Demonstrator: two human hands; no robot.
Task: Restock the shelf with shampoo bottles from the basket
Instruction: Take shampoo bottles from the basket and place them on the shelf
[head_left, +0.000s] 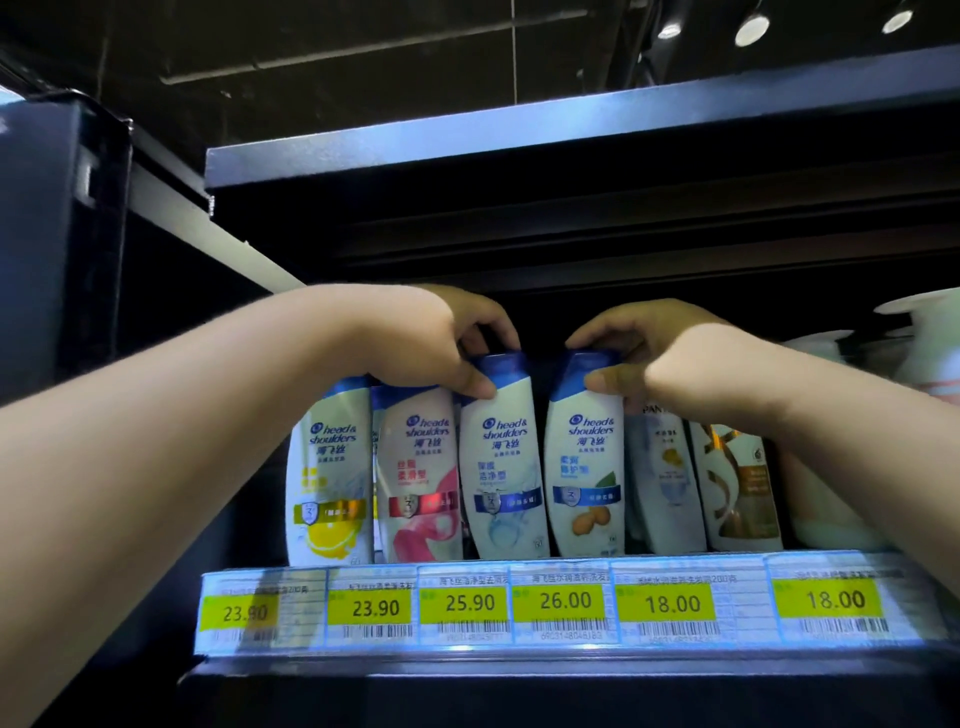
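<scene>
The left grip (457, 332) pinches the blue-label Head & Shoulders bottle (504, 467) by its cap; the right grip (639, 343) clasps the almond-label bottle (584, 467) likewise. Both stand on the shelf (467, 667); best squared upright, labels forward.

My left hand (454, 332) tops the blue bottle (506, 467): white, blue cap, blue band, pale water ring. My right hand (644, 335) tops the almond bottle (584, 467): white, blue cap, green leaf, brown almonds. The lemon bottle (328, 467) shows yellow and gold, the pink bottle (421, 483) red swirls. The tags (464, 603) are yellow-green with black digits.
</scene>
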